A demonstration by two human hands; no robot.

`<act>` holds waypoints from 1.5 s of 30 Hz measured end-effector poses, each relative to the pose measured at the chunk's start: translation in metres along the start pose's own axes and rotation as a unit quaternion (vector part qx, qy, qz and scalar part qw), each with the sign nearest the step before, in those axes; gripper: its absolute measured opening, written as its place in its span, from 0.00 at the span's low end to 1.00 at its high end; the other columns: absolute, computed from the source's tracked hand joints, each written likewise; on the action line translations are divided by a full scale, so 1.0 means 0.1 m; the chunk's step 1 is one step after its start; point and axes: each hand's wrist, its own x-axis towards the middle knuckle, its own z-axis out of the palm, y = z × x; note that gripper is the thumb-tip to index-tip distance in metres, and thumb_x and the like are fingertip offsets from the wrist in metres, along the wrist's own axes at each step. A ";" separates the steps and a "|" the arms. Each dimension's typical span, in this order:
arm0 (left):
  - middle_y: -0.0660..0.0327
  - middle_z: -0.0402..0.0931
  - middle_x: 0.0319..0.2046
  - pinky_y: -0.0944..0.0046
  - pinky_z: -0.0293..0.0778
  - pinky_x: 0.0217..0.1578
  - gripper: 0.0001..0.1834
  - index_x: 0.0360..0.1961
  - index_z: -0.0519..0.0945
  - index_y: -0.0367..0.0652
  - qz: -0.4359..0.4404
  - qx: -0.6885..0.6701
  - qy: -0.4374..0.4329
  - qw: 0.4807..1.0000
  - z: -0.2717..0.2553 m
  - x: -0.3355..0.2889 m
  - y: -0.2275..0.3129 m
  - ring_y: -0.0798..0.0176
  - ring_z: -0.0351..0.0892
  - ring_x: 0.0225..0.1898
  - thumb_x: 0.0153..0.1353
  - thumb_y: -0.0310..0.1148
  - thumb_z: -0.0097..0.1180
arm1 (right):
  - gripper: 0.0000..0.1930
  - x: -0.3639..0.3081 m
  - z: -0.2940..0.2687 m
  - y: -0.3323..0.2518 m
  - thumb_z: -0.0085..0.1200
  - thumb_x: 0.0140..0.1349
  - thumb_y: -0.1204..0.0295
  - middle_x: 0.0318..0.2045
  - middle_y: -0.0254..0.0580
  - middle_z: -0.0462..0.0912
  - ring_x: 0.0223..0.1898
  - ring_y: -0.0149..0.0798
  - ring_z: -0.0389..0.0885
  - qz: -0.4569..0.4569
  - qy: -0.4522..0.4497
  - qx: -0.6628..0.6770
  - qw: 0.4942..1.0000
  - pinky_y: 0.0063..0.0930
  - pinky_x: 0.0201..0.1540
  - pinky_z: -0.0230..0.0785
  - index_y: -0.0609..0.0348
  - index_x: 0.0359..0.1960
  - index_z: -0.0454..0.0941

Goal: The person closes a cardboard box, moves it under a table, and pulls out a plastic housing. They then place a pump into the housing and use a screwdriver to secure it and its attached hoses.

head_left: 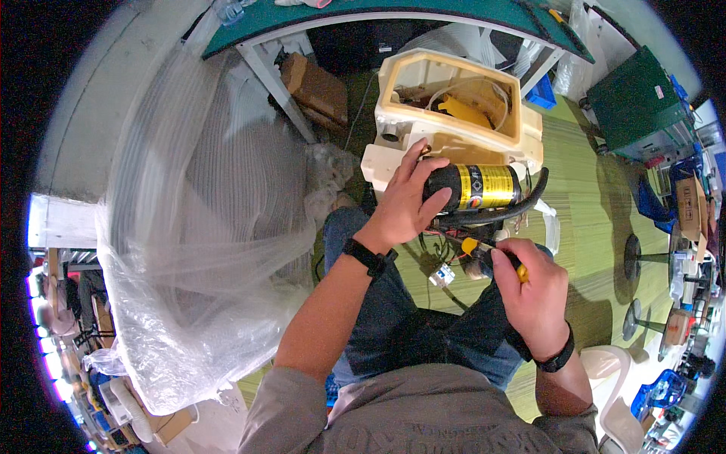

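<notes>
A black cylinder (pixel 484 187) with a yellow label lies sideways against the cream plastic housing (pixel 454 140). My left hand (pixel 404 197) is closed over its left end, thumb on the near side and fingers reaching toward the housing. A small brass-coloured fitting (pixel 426 150) shows by those fingertips. In my right hand (pixel 532 284) is a screwdriver (pixel 478 247) with a black and yellow handle, its shaft pointing left beneath the cylinder. The tip's contact is too small to make out. Below the cylinder run a thick black hose (pixel 491 216) and loose wires, with a white connector (pixel 442 275) hanging there.
A green-topped table (pixel 340 19) stands beyond the housing, a cardboard box (pixel 314 91) under it. Clear plastic wrap (pixel 204 227) covers a large bulk at my left. To the right are a dark green cabinet (pixel 635 106) and a white chair (pixel 616 386).
</notes>
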 end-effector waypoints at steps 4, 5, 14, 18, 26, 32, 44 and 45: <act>0.41 0.53 0.70 0.49 0.59 0.67 0.25 0.61 0.70 0.45 -0.003 0.008 0.019 1.000 0.02 -0.04 -0.05 0.35 0.58 0.69 0.64 0.38 0.58 | 0.07 0.12 -0.01 -0.12 0.63 0.60 0.69 0.27 0.47 0.83 0.29 0.51 0.83 -0.002 -0.036 -0.044 0.998 0.40 0.30 0.74 0.57 0.34 0.78; 0.42 0.55 0.68 0.48 0.64 0.64 0.25 0.60 0.70 0.46 0.004 0.018 0.030 0.999 0.02 -0.04 -0.05 0.34 0.63 0.65 0.64 0.39 0.59 | 0.08 0.12 0.00 -0.14 0.63 0.60 0.68 0.27 0.47 0.83 0.28 0.51 0.83 -0.015 -0.036 -0.053 0.998 0.40 0.29 0.74 0.56 0.34 0.78; 0.42 0.55 0.68 0.46 0.65 0.63 0.25 0.60 0.70 0.48 -0.008 0.031 0.029 0.999 0.06 0.01 -0.06 0.32 0.65 0.63 0.64 0.40 0.58 | 0.12 0.06 -0.10 -0.15 0.65 0.54 0.73 0.31 0.45 0.77 0.31 0.51 0.80 -0.092 -0.088 -0.059 0.990 0.41 0.34 0.74 0.55 0.39 0.78; 0.42 0.55 0.68 0.46 0.65 0.62 0.25 0.60 0.70 0.48 -0.006 0.036 0.037 0.999 0.05 -0.01 -0.10 0.33 0.65 0.63 0.64 0.40 0.58 | 0.16 0.10 -0.12 -0.11 0.65 0.53 0.73 0.37 0.47 0.76 0.37 0.53 0.80 -0.112 -0.097 -0.022 0.989 0.42 0.39 0.74 0.55 0.44 0.77; 0.44 0.55 0.69 0.46 0.66 0.62 0.25 0.60 0.70 0.48 -0.004 0.028 0.038 0.999 0.08 0.00 -0.07 0.33 0.65 0.63 0.64 0.40 0.58 | 0.17 0.09 -0.09 -0.12 0.65 0.55 0.75 0.36 0.51 0.78 0.34 0.55 0.82 -0.037 -0.067 -0.078 0.994 0.44 0.36 0.75 0.57 0.45 0.75; 0.44 0.54 0.69 0.46 0.66 0.62 0.25 0.61 0.70 0.46 -0.016 0.018 0.026 0.999 0.06 0.01 -0.06 0.34 0.65 0.63 0.64 0.40 0.57 | 0.16 0.12 -0.11 -0.09 0.66 0.54 0.74 0.39 0.53 0.79 0.35 0.56 0.82 -0.092 -0.046 -0.017 0.995 0.43 0.36 0.76 0.58 0.42 0.75; 0.39 0.51 0.69 0.51 0.55 0.69 0.24 0.61 0.69 0.43 -0.026 -0.022 0.005 0.999 0.01 0.00 0.00 0.36 0.54 0.71 0.65 0.34 0.57 | 0.16 0.09 -0.01 -0.02 0.65 0.58 0.68 0.33 0.50 0.80 0.33 0.55 0.82 -0.065 0.004 -0.063 0.996 0.41 0.34 0.76 0.58 0.44 0.74; 0.39 0.51 0.69 0.51 0.55 0.69 0.24 0.61 0.69 0.43 -0.026 -0.021 0.005 0.999 0.02 0.00 0.00 0.36 0.54 0.71 0.65 0.34 0.57 | 0.15 0.09 -0.02 -0.01 0.65 0.58 0.68 0.35 0.50 0.79 0.34 0.54 0.82 -0.083 0.002 -0.011 0.996 0.41 0.35 0.76 0.58 0.44 0.74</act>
